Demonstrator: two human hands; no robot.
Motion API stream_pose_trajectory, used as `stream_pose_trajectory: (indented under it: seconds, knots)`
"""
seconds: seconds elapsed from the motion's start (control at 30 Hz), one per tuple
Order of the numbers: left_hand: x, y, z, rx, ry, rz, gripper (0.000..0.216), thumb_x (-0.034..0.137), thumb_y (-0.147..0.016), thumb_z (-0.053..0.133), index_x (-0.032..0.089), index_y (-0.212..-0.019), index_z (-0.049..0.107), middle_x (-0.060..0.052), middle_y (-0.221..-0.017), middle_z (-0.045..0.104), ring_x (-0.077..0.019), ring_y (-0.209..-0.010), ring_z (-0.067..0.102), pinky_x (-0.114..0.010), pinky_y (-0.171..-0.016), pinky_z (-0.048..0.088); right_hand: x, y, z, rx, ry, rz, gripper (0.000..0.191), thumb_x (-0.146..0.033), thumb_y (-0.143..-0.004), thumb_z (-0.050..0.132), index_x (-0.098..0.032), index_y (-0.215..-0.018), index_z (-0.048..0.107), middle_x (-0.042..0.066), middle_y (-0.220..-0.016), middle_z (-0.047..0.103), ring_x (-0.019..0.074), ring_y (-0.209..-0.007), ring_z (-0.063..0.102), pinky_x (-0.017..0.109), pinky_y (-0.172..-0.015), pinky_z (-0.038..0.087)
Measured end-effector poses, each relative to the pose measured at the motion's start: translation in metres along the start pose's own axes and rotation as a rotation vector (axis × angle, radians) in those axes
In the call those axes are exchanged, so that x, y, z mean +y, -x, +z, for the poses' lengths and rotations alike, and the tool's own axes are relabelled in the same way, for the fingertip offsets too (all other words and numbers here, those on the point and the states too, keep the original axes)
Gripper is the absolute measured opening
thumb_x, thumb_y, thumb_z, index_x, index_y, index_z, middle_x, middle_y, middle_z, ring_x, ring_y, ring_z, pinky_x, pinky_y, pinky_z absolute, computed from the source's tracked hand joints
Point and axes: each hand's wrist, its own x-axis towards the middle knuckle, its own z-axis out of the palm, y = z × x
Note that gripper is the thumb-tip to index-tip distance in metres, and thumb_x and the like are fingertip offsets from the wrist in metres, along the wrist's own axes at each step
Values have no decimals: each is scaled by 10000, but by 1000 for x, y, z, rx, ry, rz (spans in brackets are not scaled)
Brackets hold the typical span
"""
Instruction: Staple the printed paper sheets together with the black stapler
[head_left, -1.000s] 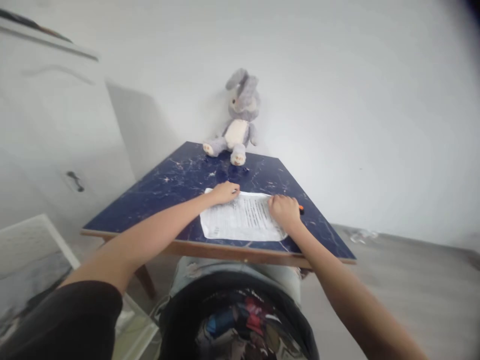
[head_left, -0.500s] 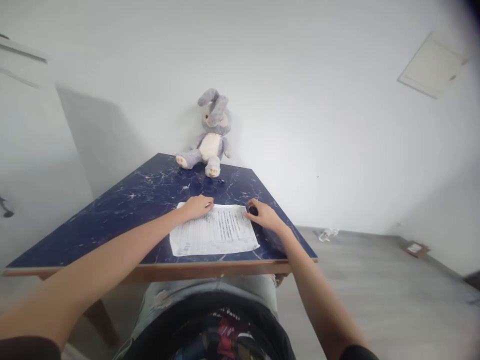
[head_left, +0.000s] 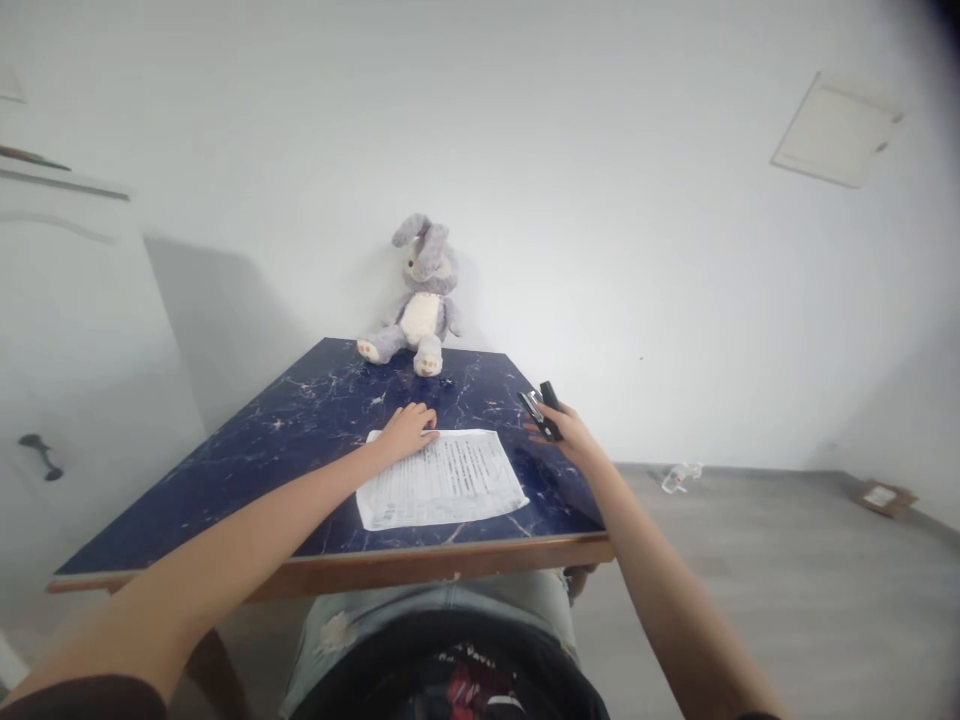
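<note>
Printed sheets of paper [head_left: 446,485] lie flat near the front of the dark blue marbled table [head_left: 255,440]; how many sheets I cannot tell. My left hand [head_left: 409,430] rests on the paper's far left edge, palm down with fingers stretched out. To the right of the paper, my right hand [head_left: 570,432] is closed around a black stapler [head_left: 551,412]. Its jaws are spread apart, and a silvery metal part shows on the left side. The stapler is held up over the table's right edge, away from the paper.
A grey plush rabbit [head_left: 424,310] sits at the table's far end against the white wall. On the floor to the right are a clear plastic item [head_left: 681,477] and a small cardboard box [head_left: 885,497]. A door handle [head_left: 41,457] is at left.
My right hand has moved right, off the paper's edge, and lifted the stapler, which now shows plainly with its jaws apart. My left hand stays at the paper's far edge. The view has shifted slightly.
</note>
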Motion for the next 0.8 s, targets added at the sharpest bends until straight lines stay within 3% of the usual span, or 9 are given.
stream_pose_trajectory:
  seconds: [0.13,0.27,0.33,0.43,0.5,0.63,0.7,0.8]
  knots:
    - [5,-4,-5,44,137,-52,64,267,-869,695,219,-908,681,-83,-1060,648,-295,-1125,571,-446,-1037,401,-22,-15,46,-411,-265,171,298,-376,-959,633,-189,-1183,573,150,-1016,777,177,-639,683,226,-450,466]
    - [-3,-9,-10,295,648,-465,106,269,-875,620,203,-855,700,-100,-1039,698,-272,-1081,617,-411,-999,455,-14,-24,93,-639,-240,202,313,-351,-937,684,-180,-1182,592,122,-956,775,149,-580,633,199,-414,426]
    - [-7,-10,-9,342,764,-600,229,333,-936,519,198,-950,703,-109,-1050,724,-247,-1020,659,-379,-911,505,-4,-25,107,-648,-208,184,313,-327,-904,736,-169,-1148,622,89,-889,758,130,-545,594,196,-406,421]
    - [-1,-14,-4,313,879,-662,367,445,-984,428,188,-1068,677,-127,-1043,743,-223,-921,713,-344,-798,551,8,-21,117,-610,-242,155,261,-319,-887,771,-143,-1047,662,46,-771,695,121,-536,570,200,-417,431]
    - [11,-18,1,281,1073,-667,419,514,-994,415,179,-1061,657,-133,-989,746,-224,-865,731,-350,-763,575,11,-18,120,-589,-288,163,234,-325,-901,763,-133,-999,672,40,-750,668,127,-563,580,207,-442,457]
    - [35,-24,7,366,1560,-635,323,487,-967,508,183,-952,616,-99,-911,746,-224,-879,735,-355,-798,598,4,-12,125,-496,-427,174,223,-391,-974,677,-170,-969,648,45,-819,656,148,-683,615,221,-556,543]
    - [39,-26,9,448,1625,-609,257,434,-950,534,187,-923,601,-85,-919,750,-217,-909,732,-350,-834,597,1,-10,129,-419,-501,158,233,-425,-1009,602,-208,-921,601,34,-801,626,165,-719,619,233,-580,557]
    - [40,-27,14,511,1686,-603,196,375,-939,523,189,-916,581,-76,-946,748,-204,-925,728,-346,-869,589,2,-11,135,-289,-560,156,136,-334,-1008,538,-234,-920,562,27,-773,602,183,-735,617,246,-594,569]
